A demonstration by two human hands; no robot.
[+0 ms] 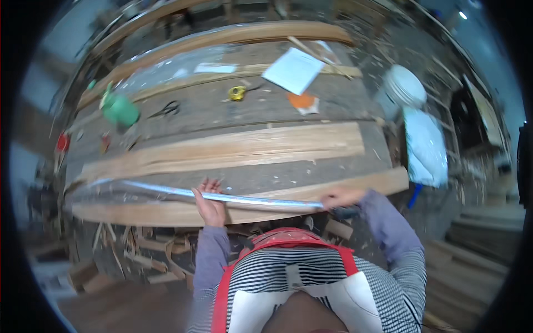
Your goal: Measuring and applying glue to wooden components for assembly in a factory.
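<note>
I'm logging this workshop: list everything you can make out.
Bench: 1, grey, centre
Strip: 1, pale blue, lower centre
Near boards: 2, tan, bench's near half
Far boards: several, tan, bench's far edge
Bottle: 1, green, left
Scissors: 1, dark, beside bottle
Tape measure: 1, yellow, centre
Sheet: 1, white, bench's far right
Patch: 1, orange, beside sheet
Film: 1, clear, far left
Bucket: 1, white, right of bench
Bag: 1, pale blue, beside bucket
Scraps: many, brown, floor
Shirt: 1, black and white, bottom
Left hand: 1, purple sleeve, on strip
Right hand: 1, purple sleeve, strip's right end
</note>
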